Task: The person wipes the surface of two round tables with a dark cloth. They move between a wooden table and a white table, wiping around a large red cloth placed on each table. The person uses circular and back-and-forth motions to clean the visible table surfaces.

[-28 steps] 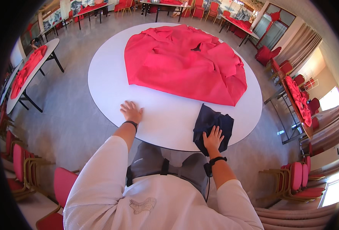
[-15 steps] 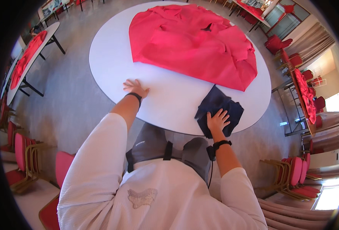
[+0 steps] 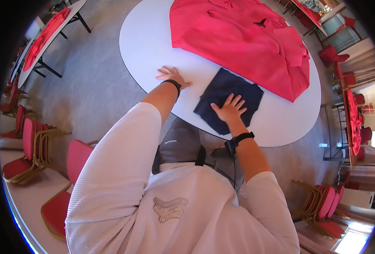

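Observation:
A dark navy cloth [image 3: 215,91] lies spread near the front edge of a round white table [image 3: 143,46]. My right hand [image 3: 229,109] rests flat on this cloth with its fingers spread. To its left, my left hand [image 3: 174,77] leans on the bare tabletop with fingers apart, holding nothing. Farther back, a large red tablecloth [image 3: 238,42] is heaped in loose folds, its near edge meeting the top of the navy cloth.
Stacked red chairs with gold frames stand at the left [image 3: 30,144] and the right [image 3: 325,203]. A single red chair [image 3: 58,211] is close by my left elbow. Other tables with red cloths line the left [image 3: 47,36] and right [image 3: 352,122] sides.
The navy cloth has slid leftward under my right hand and lies flatter, more spread out. My left hand stays on the tabletop. The whole view has shifted as my head moved.

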A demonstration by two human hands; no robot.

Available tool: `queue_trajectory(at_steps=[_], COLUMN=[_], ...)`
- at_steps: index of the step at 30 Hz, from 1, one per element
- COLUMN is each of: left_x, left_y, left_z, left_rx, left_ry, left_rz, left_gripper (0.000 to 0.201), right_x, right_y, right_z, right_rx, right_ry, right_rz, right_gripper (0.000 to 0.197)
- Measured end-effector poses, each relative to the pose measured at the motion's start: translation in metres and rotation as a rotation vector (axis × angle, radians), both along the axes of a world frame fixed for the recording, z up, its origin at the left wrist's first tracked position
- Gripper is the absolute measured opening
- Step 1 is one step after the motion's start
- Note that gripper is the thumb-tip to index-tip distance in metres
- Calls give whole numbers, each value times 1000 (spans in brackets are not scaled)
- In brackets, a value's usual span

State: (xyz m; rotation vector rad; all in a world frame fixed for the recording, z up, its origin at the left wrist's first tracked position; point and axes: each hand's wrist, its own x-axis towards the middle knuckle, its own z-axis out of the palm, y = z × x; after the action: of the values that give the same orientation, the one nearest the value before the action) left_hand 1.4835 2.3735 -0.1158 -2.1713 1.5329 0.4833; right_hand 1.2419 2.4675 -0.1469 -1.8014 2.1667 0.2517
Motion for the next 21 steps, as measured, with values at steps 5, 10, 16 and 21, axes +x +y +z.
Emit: queue_trajectory(at_steps=[5,10,16,21], left_x=[-5,0,1,-15], left_y=[5,8,9,5], left_z=[6,0,-7,0], left_rx=[-24,-34,-124,-230], left_ry=[-1,37,107,118], left_rz=[19,30,7,-219], left_gripper=[124,123,122,83], right_x=[17,-17,-75,-170], right_y=[4,20,7,32], right_z=[-7,-17,-30,-45], right_rx=[-107,-374,-750,-833], right_ry=[-35,-48,-762,-231], right_rz=[226,326,238,-89], right_gripper=[116,96,51,53])
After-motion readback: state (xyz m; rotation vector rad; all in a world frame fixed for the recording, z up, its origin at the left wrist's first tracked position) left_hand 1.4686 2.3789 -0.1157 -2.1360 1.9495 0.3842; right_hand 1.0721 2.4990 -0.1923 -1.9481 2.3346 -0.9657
